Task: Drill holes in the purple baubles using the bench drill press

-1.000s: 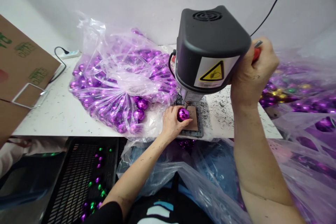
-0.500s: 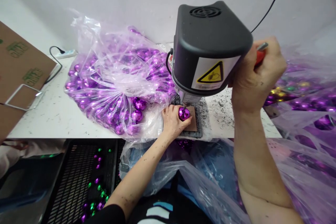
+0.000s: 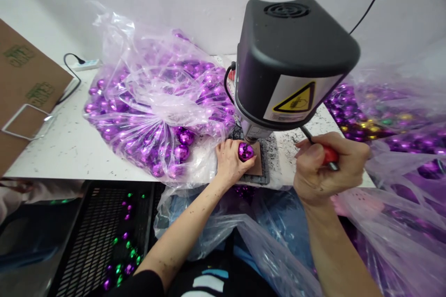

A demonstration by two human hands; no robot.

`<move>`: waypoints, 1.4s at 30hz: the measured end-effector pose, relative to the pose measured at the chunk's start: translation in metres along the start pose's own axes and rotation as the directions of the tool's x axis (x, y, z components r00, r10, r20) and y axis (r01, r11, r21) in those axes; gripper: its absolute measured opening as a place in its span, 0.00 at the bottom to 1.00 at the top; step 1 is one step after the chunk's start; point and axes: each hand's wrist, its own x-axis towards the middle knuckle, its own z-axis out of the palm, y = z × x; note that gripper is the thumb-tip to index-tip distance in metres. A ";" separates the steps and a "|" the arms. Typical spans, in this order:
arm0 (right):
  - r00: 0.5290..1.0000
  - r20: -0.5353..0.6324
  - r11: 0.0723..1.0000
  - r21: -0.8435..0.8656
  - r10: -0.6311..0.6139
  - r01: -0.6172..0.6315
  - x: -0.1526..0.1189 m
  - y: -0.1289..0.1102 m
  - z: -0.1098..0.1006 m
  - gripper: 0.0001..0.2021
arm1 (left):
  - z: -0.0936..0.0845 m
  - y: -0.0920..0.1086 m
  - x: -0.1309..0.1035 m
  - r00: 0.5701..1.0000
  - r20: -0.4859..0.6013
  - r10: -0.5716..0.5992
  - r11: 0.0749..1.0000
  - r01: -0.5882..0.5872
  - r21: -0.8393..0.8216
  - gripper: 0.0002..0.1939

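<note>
My left hand (image 3: 230, 160) is closed round a shiny purple mirrored ball (image 3: 245, 151), pressing it on a brown board (image 3: 257, 163) at the base of a bench drill press. The press's black motor housing (image 3: 296, 46), with a yellow warning label, looms above and hides part of the drill head. My right hand (image 3: 327, 164) wraps round the red-knobbed feed lever (image 3: 329, 154) at the press's right side. Whether the bit touches the ball I cannot tell.
A clear plastic bag of purple balls (image 3: 163, 102) lies left of the press. More bagged balls (image 3: 411, 134) are at the right. A cardboard box (image 3: 28, 79) stands far left. Below the table, a black crate (image 3: 94, 222) holds small green and purple balls. Dark shavings dot the white tabletop (image 3: 114, 160).
My right hand has swung the lever down and toward me, from beside the motor housing to below it. My left hand stays on the ball. The view has shifted slightly.
</note>
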 end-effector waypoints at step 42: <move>0.985 0.075 0.979 0.116 0.158 -0.166 0.068 0.008 0.020 0.22 | -0.003 -0.003 -0.008 0.996 -0.057 0.066 0.989 -0.072 -0.125 0.23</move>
